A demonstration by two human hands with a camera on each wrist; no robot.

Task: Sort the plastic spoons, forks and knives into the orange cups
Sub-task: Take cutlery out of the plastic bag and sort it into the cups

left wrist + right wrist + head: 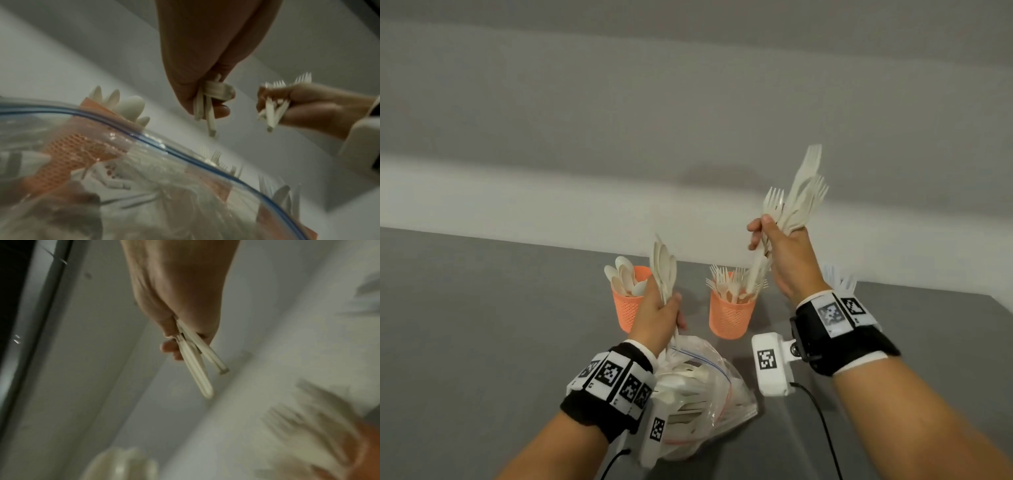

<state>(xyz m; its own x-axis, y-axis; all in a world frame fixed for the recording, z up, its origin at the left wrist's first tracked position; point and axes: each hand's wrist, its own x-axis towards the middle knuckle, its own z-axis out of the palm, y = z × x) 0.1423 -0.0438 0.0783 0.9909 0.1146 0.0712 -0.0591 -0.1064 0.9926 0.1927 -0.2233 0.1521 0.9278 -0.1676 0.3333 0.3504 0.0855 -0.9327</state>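
My left hand [659, 310] grips a bunch of cream plastic spoons [664, 270] by the handles, bowls up, just in front of the left orange cup [626, 310], which holds several spoons. My right hand [779, 250] is raised above the right orange cup [727, 320] full of forks. It grips a bundle of forks [799, 198], tines up. In the left wrist view the spoon handles [205, 107] stick out below my curled fingers. In the right wrist view the fork handles [197, 368] hang below my right hand [180, 293].
A clear zip bag [702, 387] with more cutlery lies on the grey table [482, 325] near me, between my wrists. Pale utensils [839, 277] stick up behind my right wrist; what they stand in is hidden. A wall runs behind the table.
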